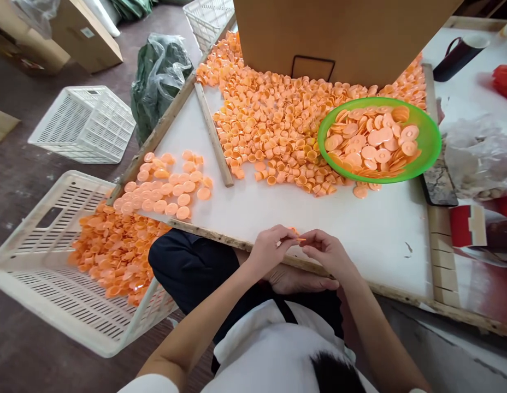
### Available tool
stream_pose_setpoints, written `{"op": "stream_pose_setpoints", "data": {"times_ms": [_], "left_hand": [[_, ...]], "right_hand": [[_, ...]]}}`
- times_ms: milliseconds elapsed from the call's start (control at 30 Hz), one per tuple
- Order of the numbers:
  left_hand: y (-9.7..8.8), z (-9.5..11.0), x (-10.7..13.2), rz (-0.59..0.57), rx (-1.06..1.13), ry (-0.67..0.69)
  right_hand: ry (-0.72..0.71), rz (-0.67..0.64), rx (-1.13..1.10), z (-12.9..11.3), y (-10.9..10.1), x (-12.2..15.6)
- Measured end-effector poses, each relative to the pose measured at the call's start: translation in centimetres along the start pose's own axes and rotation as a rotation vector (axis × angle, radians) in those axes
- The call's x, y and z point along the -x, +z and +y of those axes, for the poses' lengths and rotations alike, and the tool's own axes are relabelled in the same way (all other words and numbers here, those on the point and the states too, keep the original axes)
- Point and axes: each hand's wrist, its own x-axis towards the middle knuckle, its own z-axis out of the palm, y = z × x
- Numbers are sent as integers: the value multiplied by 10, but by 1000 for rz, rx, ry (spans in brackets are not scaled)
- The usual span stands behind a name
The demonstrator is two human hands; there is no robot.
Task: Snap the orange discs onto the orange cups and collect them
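My left hand [273, 245] and my right hand [326, 250] meet over the table's near edge, fingertips pinched together. Between them is a small orange plastic disc [299, 239], seen nearly edge-on and partly covered by fingers. Beyond my hands, a large pile of small orange plastic cups [270, 120] spreads over the white tabletop [360, 234]. A green bowl [431, 136] full of flat orange discs [368, 142] sits at the pile's right side. More orange discs [171, 188] lie loose at the table's left corner.
A white crate [44, 262] of orange pieces [118, 251] leans against the table's left edge. A wooden strip [213, 134] borders the pile. Behind stands a cardboard box [339, 38]. To the right are a dark mug [456, 57], a phone [438, 183] and a plastic bag [483, 153].
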Motion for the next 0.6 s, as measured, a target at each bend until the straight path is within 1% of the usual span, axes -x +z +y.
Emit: {"op": "stream_pose_setpoints", "data": {"times_ms": [67, 167, 233, 333, 400, 467, 600], "left_hand": [[2, -6, 7, -26, 66, -144], [7, -15, 5, 9, 150, -302], [7, -19, -5, 9, 201, -390], [4, -23, -25, -42, 231, -495], [2, -25, -34, -97, 256, -559], [0, -28, -38, -138, 291, -607], [1, -34, -38, -163, 309, -633]], "right_hand": [[8, 49, 109, 5, 7, 0], [25, 145, 235, 13, 14, -7], [28, 210, 280, 16, 13, -16], [63, 264, 334, 15, 8, -33], [117, 235, 367, 13, 3, -42], [171, 174, 363, 11, -2, -47], [230, 75, 264, 7, -7, -49]]}}
